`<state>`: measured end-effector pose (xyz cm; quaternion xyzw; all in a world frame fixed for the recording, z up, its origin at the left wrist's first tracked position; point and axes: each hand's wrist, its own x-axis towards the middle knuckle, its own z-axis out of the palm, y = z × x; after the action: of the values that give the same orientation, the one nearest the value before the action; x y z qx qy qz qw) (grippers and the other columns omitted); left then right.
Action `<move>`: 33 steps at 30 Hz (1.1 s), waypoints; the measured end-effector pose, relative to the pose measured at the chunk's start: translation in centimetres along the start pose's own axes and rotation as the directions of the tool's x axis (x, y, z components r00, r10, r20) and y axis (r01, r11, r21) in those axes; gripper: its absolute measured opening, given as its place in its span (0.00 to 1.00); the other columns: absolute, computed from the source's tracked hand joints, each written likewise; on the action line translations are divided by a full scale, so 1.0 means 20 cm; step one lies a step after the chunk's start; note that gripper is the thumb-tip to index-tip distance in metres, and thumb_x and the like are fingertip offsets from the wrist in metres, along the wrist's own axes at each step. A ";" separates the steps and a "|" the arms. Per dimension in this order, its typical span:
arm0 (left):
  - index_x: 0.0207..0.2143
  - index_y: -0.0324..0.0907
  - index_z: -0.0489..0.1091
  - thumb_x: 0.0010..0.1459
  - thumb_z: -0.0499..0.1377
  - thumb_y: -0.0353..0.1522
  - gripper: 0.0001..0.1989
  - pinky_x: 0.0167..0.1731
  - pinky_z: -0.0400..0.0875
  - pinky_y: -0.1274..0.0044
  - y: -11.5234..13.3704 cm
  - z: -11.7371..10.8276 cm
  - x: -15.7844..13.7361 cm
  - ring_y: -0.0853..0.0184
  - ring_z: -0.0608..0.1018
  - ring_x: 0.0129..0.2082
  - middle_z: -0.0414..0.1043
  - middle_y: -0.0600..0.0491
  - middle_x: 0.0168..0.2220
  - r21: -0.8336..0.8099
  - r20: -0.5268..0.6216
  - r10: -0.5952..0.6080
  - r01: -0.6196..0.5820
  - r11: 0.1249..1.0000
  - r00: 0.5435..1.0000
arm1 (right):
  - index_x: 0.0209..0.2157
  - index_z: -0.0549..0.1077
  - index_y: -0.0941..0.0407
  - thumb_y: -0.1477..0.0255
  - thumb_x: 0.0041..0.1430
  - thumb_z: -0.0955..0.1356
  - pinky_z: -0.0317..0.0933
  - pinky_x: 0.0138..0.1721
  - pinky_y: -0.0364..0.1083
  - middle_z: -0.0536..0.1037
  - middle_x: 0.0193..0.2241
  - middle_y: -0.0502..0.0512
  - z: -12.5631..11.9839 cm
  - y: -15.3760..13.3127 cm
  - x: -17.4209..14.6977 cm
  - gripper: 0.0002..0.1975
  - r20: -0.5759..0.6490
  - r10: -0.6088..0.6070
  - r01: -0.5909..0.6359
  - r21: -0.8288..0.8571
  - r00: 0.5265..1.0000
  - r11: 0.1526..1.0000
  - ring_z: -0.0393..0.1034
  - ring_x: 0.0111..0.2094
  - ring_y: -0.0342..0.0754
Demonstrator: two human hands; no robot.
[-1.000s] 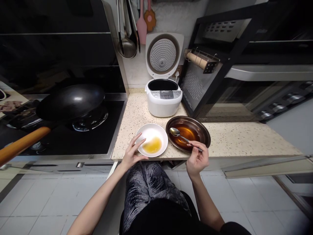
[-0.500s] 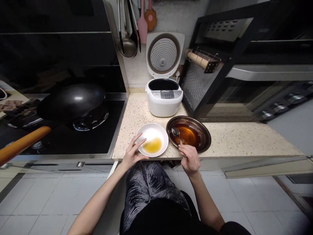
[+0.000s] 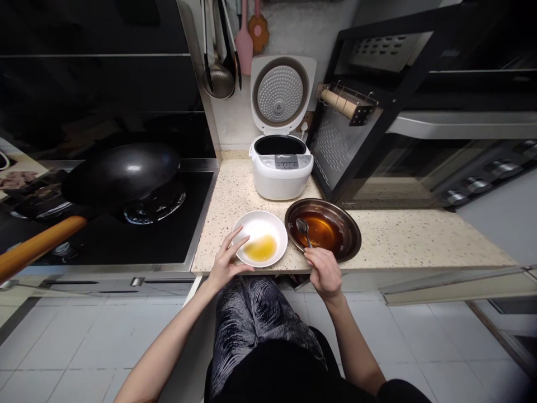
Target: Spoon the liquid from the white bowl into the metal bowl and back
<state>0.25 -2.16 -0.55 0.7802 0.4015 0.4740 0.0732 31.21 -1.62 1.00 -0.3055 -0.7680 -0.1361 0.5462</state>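
A white bowl (image 3: 277, 230) with yellow, oil-like liquid in its bottom is at the counter's front edge. My left hand (image 3: 224, 267) grips its left side, fingers over the rim and thumb along the near side. Just right of it stands a dark metal basin (image 3: 354, 224) holding amber-brown liquid. My right hand (image 3: 325, 271) pinches the handle of a metal spoon (image 3: 302, 226), whose bowl is over the left part of the basin. Whether the spoon's tip touches the liquid, I cannot tell.
Behind the bowls stands a white rice cooker (image 3: 282, 182), its lid raised. A black wok (image 3: 121, 173) with a wooden handle (image 3: 42, 246) sits on the stove at left. An oven (image 3: 419, 162) in a black rack is at right. Utensils, including a strainer (image 3: 220, 81), hang on the wall.
The spoon and my right hand have shifted very slightly over the basin. My left hand stays on the white bowl, and the rest looks the same.
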 end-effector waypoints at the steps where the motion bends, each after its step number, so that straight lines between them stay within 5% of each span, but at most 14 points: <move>1: 0.68 0.50 0.66 0.56 0.68 0.50 0.40 0.64 0.70 0.53 0.00 0.00 0.00 0.45 0.69 0.69 0.61 0.38 0.70 -0.002 -0.004 -0.004 0.004 1.000 1.000 | 0.52 0.77 0.56 0.83 0.67 0.66 0.78 0.44 0.51 0.86 0.39 0.59 0.00 0.00 0.00 0.17 -0.005 0.004 -0.004 0.006 1.000 1.000 0.82 0.43 0.51; 33: 0.66 0.52 0.68 0.57 0.67 0.52 0.37 0.63 0.70 0.50 -0.01 0.00 -0.01 0.46 0.70 0.68 0.63 0.40 0.70 0.019 -0.058 -0.051 0.053 0.998 0.997 | 0.53 0.76 0.53 0.81 0.67 0.65 0.77 0.41 0.53 0.85 0.38 0.58 0.01 -0.03 0.02 0.17 -0.073 0.046 -0.045 0.017 0.996 0.999 0.82 0.41 0.52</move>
<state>0.17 -2.07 -0.78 0.7564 0.4283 0.4899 0.0661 30.69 -1.84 1.44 -0.3135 -0.7414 -0.1287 0.5792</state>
